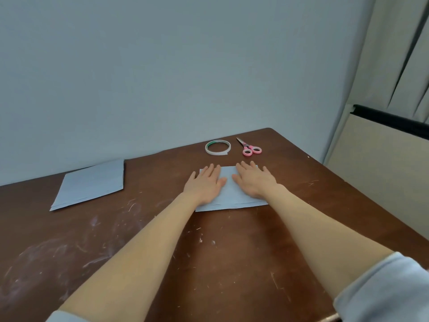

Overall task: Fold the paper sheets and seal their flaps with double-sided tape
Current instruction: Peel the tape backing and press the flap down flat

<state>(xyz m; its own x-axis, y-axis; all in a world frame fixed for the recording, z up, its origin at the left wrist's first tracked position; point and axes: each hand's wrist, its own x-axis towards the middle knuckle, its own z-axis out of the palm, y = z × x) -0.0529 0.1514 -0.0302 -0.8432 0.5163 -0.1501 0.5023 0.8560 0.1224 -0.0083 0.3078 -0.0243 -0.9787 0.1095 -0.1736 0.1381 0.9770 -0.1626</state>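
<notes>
On a scratched brown surface (162, 240) against a pale blue wall (162, 66), left hand (204, 182) and right hand (253, 180) are pressing flat, fingers spread, gripping nothing, on the folded paper (228, 196). Tape roll (217, 147) and scissors (249, 147) are lying at 12 o'clock, paper stack (90, 182) at 9, curtain (399, 54) at 2.

Folded sheet (228, 194) partly under hands

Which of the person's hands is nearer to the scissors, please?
The right hand. It lies flat on the folded paper just below the scissors; the left hand presses the paper further left, nearer the tape.
</notes>
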